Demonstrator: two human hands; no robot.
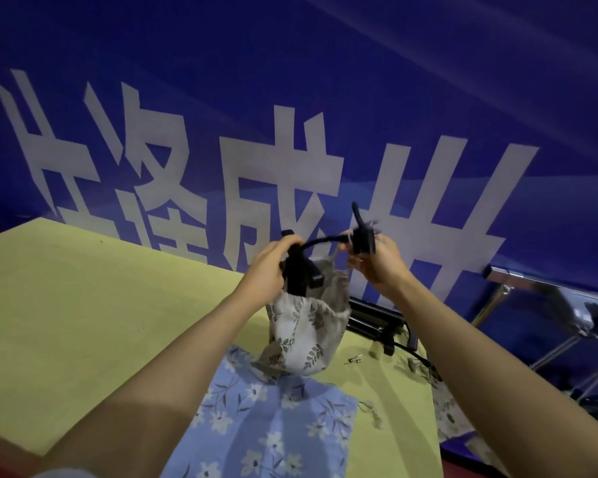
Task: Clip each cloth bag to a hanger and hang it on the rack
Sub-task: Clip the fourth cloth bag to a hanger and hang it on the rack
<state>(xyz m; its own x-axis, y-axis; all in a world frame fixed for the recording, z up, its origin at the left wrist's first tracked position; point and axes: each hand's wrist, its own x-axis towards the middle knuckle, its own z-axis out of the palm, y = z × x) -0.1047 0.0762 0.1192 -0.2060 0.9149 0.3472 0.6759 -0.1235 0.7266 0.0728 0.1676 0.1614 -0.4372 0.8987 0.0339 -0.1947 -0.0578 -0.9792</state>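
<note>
I hold a black clip hanger (pixel 325 240) up over the yellow table (pixel 83 305). My left hand (pixel 270 267) grips its left clip, which pinches the rim of a white cloth bag with a brown leaf print (pixel 304 332). My right hand (pixel 377 263) grips the right clip near the hanger's hook; a strap of the bag runs up toward it. The bag hangs down and its bottom touches a blue floral cloth bag (pixel 273 422) lying flat on the table.
A blue wall banner with large white characters (pixel 290 150) stands behind the table. Black gear with cables (pixel 377 322) lies at the table's far right edge. A metal rack frame (pixel 532 298) stands to the right, with another printed cloth (pixel 453 415) below it.
</note>
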